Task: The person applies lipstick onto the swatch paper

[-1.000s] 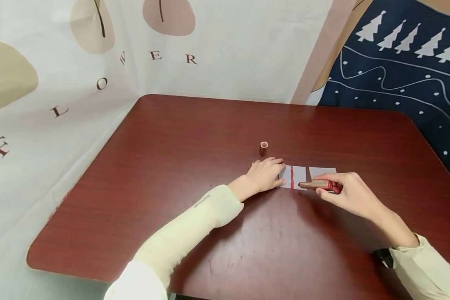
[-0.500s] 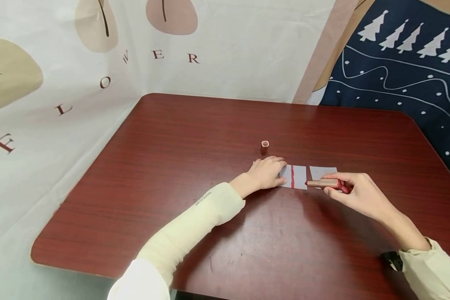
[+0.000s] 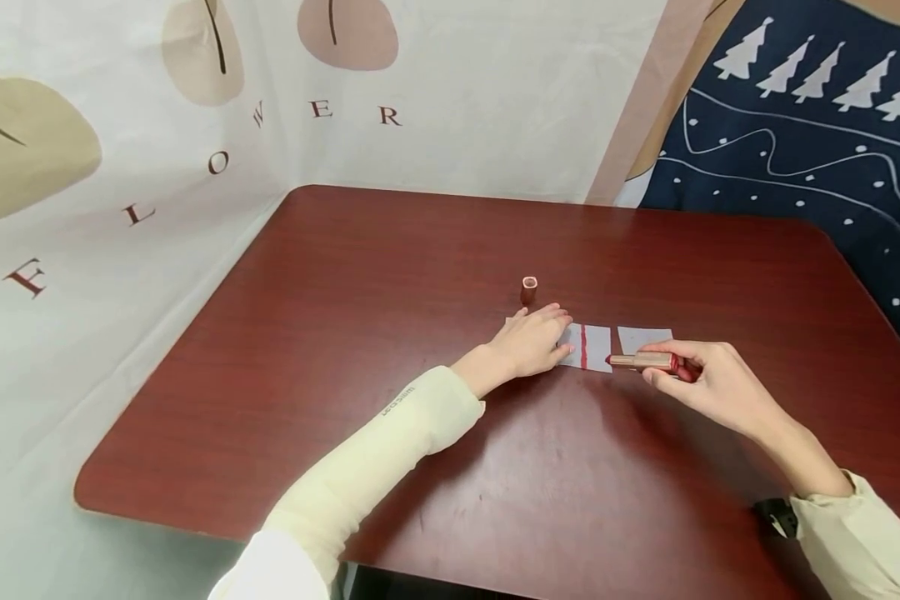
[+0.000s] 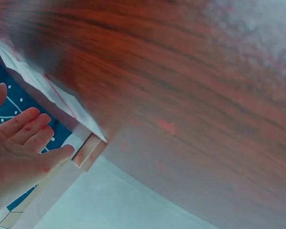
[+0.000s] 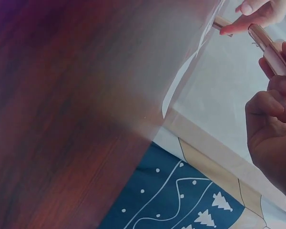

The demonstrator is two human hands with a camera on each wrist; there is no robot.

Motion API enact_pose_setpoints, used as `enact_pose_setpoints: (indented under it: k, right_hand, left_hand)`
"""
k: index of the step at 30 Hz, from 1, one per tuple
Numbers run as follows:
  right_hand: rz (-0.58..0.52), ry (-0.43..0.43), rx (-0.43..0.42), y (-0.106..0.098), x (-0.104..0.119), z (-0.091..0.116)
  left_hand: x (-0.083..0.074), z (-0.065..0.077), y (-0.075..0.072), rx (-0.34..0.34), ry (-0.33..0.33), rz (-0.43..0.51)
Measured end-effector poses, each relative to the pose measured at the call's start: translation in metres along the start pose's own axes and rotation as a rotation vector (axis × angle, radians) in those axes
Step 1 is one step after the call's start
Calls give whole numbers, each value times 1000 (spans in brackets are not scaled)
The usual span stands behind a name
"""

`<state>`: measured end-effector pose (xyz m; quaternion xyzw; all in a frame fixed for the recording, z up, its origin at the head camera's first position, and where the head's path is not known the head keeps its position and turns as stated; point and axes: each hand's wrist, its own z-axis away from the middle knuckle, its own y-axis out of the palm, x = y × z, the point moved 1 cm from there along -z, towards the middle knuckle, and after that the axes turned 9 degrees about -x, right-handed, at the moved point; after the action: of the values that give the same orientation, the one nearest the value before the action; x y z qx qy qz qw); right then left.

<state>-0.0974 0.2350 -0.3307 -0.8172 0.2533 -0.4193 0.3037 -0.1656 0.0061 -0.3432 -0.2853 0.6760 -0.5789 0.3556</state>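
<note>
My right hand (image 3: 708,379) pinches an uncapped lipstick (image 3: 648,361), its red tip pointing left, close over the right edge of a white paper piece (image 3: 597,342). A red vertical stripe (image 3: 583,346) marks that paper. My left hand (image 3: 528,342) lies over the paper's left part and hides it, fingers extended and thumb spread. In the left wrist view the fingers (image 4: 31,129) are straight and hold nothing. Beyond the left hand stands the lipstick cap (image 3: 528,290), its hollow end up. The right wrist view shows the lipstick (image 5: 271,50) between thumb and fingers.
A second white paper piece (image 3: 641,337) lies just right of the first, partly behind the right hand. Everything rests on a dark red wooden table (image 3: 390,275) with rounded corners. A pale printed cloth (image 3: 487,92) and a navy cloth with trees (image 3: 795,150) hang behind it.
The lipstick has shifted slightly right, from near the red stripe to the paper's right edge. My left hand's fingers and thumb have spread a little. The cap stays put.
</note>
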Motion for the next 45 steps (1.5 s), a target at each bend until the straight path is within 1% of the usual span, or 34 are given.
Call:
enact_pose_setpoints:
  k: [3, 7, 11, 15, 18, 21, 23, 27, 30, 32, 35, 38, 41, 45]
  right_hand:
    - [-6, 14, -16, -6, -1, 1]
    - [3, 55, -13, -12, -4, 5]
    - [25, 91, -2, -19, -8, 9]
    - [45, 104, -4, -26, -15, 10]
    - [53, 110, -4, -31, -23, 11]
    - [42, 134, 6, -35, -32, 11]
    - [24, 171, 22, -36, -37, 10]
    - [-25, 270, 55, -41, -45, 5]
    - [-41, 325, 53, -47, -48, -1]
    - [-47, 335, 51, -45, -46, -6]
    - [-24, 332, 41, -43, -44, -13]
    - [13, 328, 47, -42, -43, -16]
    - [49, 318, 42, -36, -44, -18]
    - [89, 301, 6, -29, -46, -23]
  left_hand:
    - [-6, -2, -5, -14, 17, -11]
    - [-12, -4, -6, -3, 22, -4]
    - [-17, -7, -3, -6, 24, 19]
    - [-22, -12, 2, -7, 27, 49]
    - [-30, -18, 8, -2, 28, 70]
    - [-39, -24, 12, -17, 25, 75]
    - [-46, -28, 15, -28, 13, 73]
    - [-58, -38, 21, -28, -20, 56]
    - [-66, -47, 21, -31, -25, 24]
    - [-65, -48, 21, -33, -35, -10]
    - [-65, -51, 19, -34, -38, -42]
    - [-67, -53, 18, -12, -42, -46]
    - [-67, -52, 19, 17, -60, -51]
    - [-64, -50, 22, 34, -87, -65]
